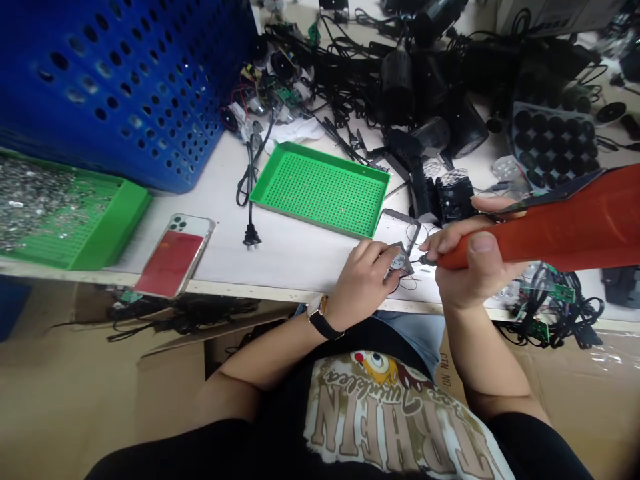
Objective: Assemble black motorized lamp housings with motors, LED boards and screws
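Silver metal fitting (399, 262) | angular | left hand (361, 283) grips | right hand (477, 263): red screwdriver (550, 223)

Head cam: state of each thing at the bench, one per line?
Left hand, gripping small metal part
Right hand, gripping red-handled screwdriver, tip at the part
Left green tray, full of small metal pieces
Phone, lying back up
Power plug, unplugged

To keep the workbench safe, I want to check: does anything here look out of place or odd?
Yes: a tangle of black cables with small green circuit boards hangs over the table's front edge, beside the right hand. It looks odd because it could slip off. The phone also lies close to that edge.
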`<state>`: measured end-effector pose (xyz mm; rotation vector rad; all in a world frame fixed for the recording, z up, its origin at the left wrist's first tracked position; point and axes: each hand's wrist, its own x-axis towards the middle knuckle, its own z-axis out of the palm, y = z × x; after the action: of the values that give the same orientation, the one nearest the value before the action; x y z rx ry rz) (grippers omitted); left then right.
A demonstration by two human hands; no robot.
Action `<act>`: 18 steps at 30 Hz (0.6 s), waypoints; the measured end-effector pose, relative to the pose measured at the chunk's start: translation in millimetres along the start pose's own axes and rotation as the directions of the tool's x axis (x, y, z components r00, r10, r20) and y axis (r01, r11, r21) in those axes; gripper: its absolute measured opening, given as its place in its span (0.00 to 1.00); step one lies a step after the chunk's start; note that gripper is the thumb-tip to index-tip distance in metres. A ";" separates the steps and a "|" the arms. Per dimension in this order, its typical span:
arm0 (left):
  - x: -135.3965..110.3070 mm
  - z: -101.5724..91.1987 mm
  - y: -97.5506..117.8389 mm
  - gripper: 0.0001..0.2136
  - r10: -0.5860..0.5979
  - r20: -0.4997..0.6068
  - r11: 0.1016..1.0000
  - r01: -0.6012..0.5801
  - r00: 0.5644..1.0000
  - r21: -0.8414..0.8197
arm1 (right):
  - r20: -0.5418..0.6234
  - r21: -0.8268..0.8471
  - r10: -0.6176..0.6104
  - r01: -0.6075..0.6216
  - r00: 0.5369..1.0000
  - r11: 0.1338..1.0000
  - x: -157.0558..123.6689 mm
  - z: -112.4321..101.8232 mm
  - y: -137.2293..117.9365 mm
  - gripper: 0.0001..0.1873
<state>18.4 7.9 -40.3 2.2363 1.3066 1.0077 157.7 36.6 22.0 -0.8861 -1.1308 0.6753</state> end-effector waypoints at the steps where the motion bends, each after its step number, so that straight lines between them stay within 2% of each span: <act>1: 0.8 -0.2 -1.6 0.13 -0.006 0.005 1.000 0.006 1.000 -0.016 | -0.004 0.001 0.001 -0.001 1.000 1.000 0.1 0.6 0.9 0.12; 5: 3.0 -0.2 -7.2 0.14 -0.031 -0.016 0.993 0.029 0.999 -0.118 | 0.028 0.058 0.013 -0.015 1.000 0.998 -1.1 1.9 6.6 0.14; 11: 1.5 -5.6 -3.0 0.14 0.014 0.051 1.000 -0.015 0.999 0.006 | 0.049 0.070 0.027 -0.031 0.998 0.997 -3.9 1.4 14.6 0.14; 18: 0.0 -3.3 -4.3 0.16 -0.004 0.036 1.000 0.004 0.999 -0.018 | 0.083 0.046 0.071 -0.075 0.994 0.996 -6.1 2.6 19.2 0.18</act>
<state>13.4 9.9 -40.6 2.2271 1.2815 0.9699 153.0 41.7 2.9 -0.8677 -1.1532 0.8024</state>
